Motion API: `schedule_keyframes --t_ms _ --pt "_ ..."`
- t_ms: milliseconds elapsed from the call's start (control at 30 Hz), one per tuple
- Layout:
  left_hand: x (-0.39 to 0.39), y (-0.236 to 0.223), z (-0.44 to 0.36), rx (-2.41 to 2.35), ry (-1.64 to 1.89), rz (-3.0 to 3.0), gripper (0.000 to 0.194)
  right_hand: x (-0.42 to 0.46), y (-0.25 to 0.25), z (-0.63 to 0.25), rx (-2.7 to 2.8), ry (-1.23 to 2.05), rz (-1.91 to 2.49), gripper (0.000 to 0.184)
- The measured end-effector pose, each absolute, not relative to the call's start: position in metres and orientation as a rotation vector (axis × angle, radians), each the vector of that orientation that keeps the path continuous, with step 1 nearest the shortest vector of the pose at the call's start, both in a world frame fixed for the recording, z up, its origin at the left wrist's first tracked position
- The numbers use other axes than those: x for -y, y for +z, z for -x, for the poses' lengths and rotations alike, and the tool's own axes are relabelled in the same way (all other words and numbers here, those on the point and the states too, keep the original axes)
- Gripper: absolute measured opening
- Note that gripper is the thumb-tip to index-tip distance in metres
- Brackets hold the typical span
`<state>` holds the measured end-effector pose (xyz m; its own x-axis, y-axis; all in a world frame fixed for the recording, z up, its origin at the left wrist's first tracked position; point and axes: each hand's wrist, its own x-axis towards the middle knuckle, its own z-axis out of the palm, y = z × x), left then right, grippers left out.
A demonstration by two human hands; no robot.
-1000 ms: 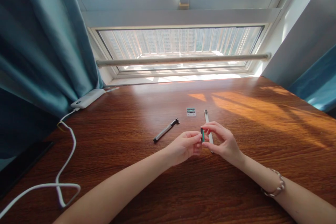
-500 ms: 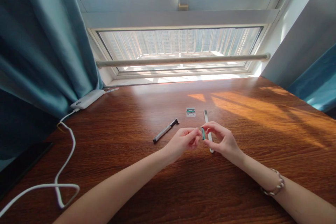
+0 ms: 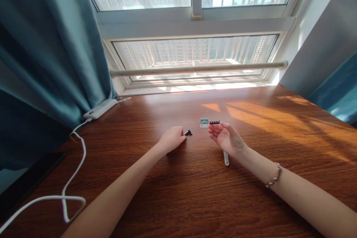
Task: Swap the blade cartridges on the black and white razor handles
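Note:
My left hand (image 3: 172,138) is closed around a razor handle (image 3: 187,133) on the table. Its black forked head sticks out past my thumb, and most of the grip is covered by the hand. My right hand (image 3: 227,139) is raised and pinches a razor blade cartridge (image 3: 215,122) between fingertips, its black back turned towards me. Just left of that cartridge lies a small clear case (image 3: 204,122) with green-striped cartridges in it. A slim white stick, like a toothbrush (image 3: 226,158), lies beneath my right hand, which hides its upper part.
A white power bank (image 3: 100,109) with a white cable (image 3: 82,148) sits at the left by the blue curtain (image 3: 55,44). The wooden table (image 3: 178,200) runs up to the window sill. A dark flat object (image 3: 28,174) is at the left edge.
My left hand has moved left and down onto the razor handle and gripped it. My right hand has lifted and turned the cartridge from upright to level, beside the case. The view has shifted slightly.

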<state>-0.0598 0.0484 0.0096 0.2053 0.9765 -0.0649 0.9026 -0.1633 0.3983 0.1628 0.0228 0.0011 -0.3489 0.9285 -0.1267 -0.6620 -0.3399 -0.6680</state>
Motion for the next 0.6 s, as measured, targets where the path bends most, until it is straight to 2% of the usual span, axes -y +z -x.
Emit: schedule_keyframes --t_ms 233,333,600 --pt "-0.033 0.033 0.039 -1.493 0.543 -1.96 0.02 -0.031 0.003 -0.159 0.614 1.946 0.488 0.026" --pt "-0.014 0.048 0.024 -1.116 0.753 -1.525 0.026 -0.025 0.009 -0.163 0.619 1.953 0.473 0.028" --pt "0.037 0.059 -0.002 -0.891 0.896 -1.238 0.019 0.002 0.019 -0.148 0.672 2.021 0.423 0.025"
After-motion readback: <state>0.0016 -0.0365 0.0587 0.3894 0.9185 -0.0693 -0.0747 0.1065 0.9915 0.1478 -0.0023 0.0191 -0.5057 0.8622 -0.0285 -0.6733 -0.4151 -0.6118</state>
